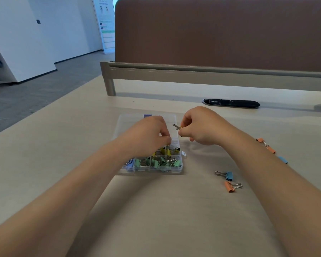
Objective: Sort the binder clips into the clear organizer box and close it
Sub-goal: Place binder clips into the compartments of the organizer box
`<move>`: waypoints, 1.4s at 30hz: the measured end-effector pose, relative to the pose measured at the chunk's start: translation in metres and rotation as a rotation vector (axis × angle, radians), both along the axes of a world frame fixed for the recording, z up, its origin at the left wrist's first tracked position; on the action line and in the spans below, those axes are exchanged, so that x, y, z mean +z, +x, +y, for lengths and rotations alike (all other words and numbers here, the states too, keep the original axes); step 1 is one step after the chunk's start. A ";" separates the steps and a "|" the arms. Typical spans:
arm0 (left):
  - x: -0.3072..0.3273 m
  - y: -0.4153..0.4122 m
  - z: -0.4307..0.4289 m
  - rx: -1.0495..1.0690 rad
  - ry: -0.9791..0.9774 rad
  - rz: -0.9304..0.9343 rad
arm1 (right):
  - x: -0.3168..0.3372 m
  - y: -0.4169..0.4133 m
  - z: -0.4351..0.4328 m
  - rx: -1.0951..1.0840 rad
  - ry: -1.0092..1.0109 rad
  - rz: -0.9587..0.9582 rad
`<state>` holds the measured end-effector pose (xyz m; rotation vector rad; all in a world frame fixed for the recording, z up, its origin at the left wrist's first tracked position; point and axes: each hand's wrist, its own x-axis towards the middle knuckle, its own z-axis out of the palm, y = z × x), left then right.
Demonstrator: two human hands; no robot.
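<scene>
The clear organizer box lies open on the table, its lid flat behind it. Yellow clips, green clips and a blue clip fill its near compartments. My left hand hovers over the box, fingertips pinching at the yellow clips. My right hand is just right of the box and pinches a small binder clip by its body, silver handles pointing left. Loose clips lie at the right: a blue clip, an orange clip, two orange clips and another blue clip.
A brown partition on a grey rail closes off the back of the beige table. A black cable grommet sits behind my right hand. Grey floor and white walls lie to the left.
</scene>
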<state>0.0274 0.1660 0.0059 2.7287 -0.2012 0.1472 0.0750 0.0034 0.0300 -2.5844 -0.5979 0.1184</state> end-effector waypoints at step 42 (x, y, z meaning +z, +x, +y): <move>-0.004 -0.002 -0.012 0.177 -0.365 -0.222 | 0.000 -0.006 0.009 -0.078 0.522 0.314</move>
